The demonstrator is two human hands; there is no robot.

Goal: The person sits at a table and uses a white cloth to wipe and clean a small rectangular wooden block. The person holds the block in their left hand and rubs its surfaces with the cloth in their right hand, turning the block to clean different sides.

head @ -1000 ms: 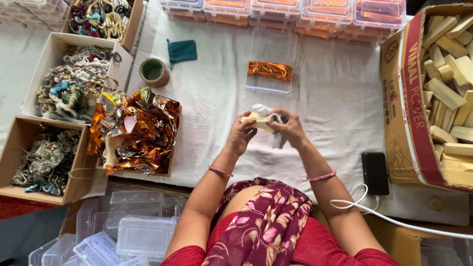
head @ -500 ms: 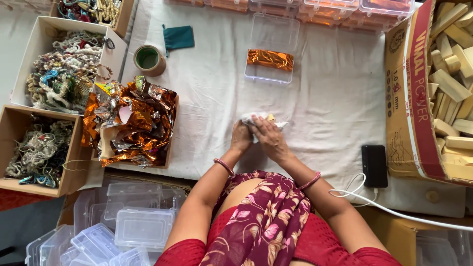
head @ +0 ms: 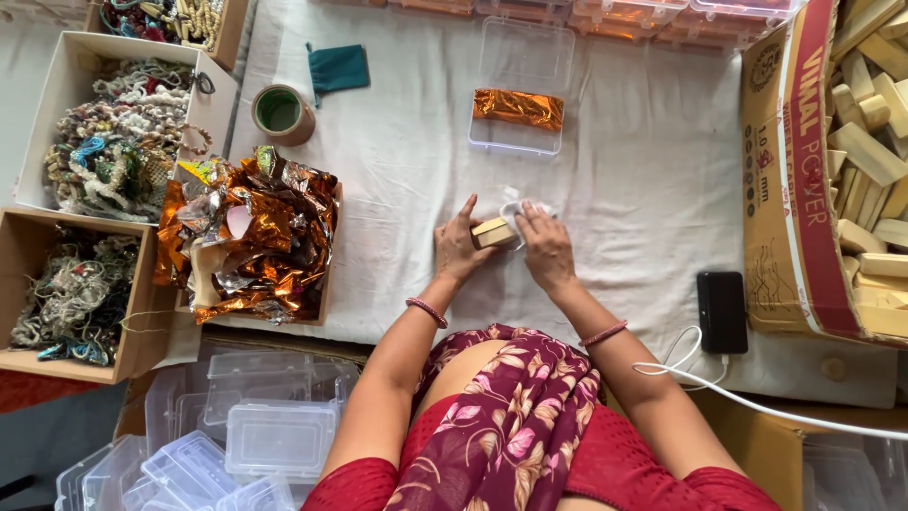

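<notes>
Two hands, left hand (head: 458, 248) gripping small wooden block (head: 492, 232), right hand (head: 546, 248) flat on its clear wrap (head: 518, 210) (nothing grasped)

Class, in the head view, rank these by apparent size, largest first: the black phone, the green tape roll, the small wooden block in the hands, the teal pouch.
1. Black phone
2. Teal pouch and green tape roll: too alike to separate
3. Wooden block, partly hidden by the hands

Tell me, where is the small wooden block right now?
In the head view the wooden block sits mid-table on the white cloth, between the left hand and right hand, just below the clear box.
</notes>
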